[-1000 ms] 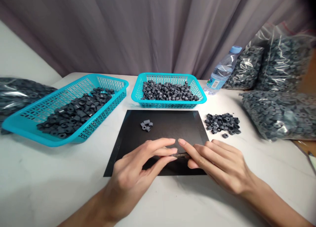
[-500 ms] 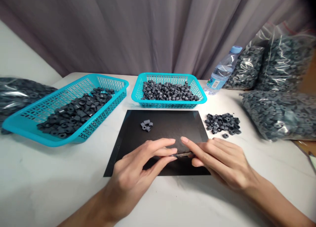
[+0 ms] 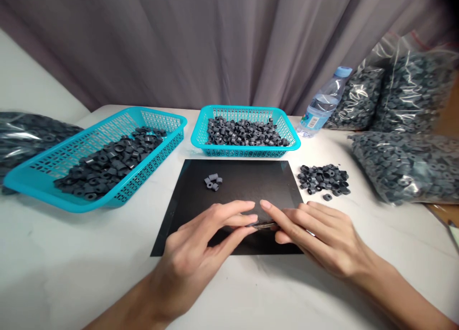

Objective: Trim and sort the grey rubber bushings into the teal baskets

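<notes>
Over the black mat (image 3: 247, 186), my left hand (image 3: 201, 239) pinches a small dark grey piece (image 3: 252, 225) between thumb and fingers; most of it is hidden. My right hand (image 3: 322, 239) is closed round a thin metal tool (image 3: 266, 224) like a blade, its index finger stretched along the top. The tool's tip meets the piece at my left fingertips. Its handle lies inside my right hand, so its exact kind does not show. Several short grey tube pieces (image 3: 213, 181) lie in a small cluster on the mat, beyond my left hand.
A pile of grey tube pieces (image 3: 322, 181) lies right of the mat. Blue baskets of such pieces stand at the left (image 3: 71, 207) and the back (image 3: 247, 149). A water bottle (image 3: 321, 105) and filled plastic bags (image 3: 412, 167) are at the right, another bag (image 3: 28, 134) far left.
My right hand and the metal tool have shifted slightly to the left, towards my left fingertips. My left hand and the pieces on the mat look unchanged.
</notes>
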`<state>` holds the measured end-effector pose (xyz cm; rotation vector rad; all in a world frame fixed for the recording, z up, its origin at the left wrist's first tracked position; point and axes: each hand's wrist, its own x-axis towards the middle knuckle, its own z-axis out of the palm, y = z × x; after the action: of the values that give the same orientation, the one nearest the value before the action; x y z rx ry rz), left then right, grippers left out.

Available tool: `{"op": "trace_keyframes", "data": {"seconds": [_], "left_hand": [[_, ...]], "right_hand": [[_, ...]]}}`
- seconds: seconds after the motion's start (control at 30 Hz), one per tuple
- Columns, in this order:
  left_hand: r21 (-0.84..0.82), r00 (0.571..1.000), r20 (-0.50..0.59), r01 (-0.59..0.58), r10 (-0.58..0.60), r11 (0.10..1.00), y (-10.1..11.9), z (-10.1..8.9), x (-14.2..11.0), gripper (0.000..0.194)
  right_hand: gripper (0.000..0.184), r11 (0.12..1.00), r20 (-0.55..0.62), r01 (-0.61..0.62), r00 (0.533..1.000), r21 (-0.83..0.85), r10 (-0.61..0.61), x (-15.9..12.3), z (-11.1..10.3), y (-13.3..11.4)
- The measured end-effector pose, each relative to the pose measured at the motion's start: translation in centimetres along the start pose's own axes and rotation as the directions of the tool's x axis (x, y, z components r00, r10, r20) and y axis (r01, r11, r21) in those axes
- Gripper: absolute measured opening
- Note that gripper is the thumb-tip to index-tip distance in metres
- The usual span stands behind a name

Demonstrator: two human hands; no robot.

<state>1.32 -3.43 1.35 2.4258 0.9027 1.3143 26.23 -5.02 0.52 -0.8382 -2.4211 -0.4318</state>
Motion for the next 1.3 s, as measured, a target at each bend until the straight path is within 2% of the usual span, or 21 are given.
{"op": "trace_keyframes", "data": {"seconds": [0.37,0.93,1.3], "left_hand": [[0.027,0.999,0.022,-0.038,0.037,0.999,0.00,0.17,0.16,0.040],[-0.040,0.999,0.039,0.024,-0.022,0.999,0.03,0.10,0.31,0.037],[-0.025,0.999,0.045,0.010,-0.009,1.000,0.09,-0.04,0.33,0.033]], "right_hand": [[0.052,1.000,0.005,0.010,1.000,-0.011,-0.010,0.00,0.01,-0.04],[0.046,0.999,0.012,0.033,0.999,-0.037,-0.033,0.25,-0.36,-0.04],[0.048,0.998,0.000,0.043,0.999,-0.042,-0.043,0.13,-0.33,0.11]]}}
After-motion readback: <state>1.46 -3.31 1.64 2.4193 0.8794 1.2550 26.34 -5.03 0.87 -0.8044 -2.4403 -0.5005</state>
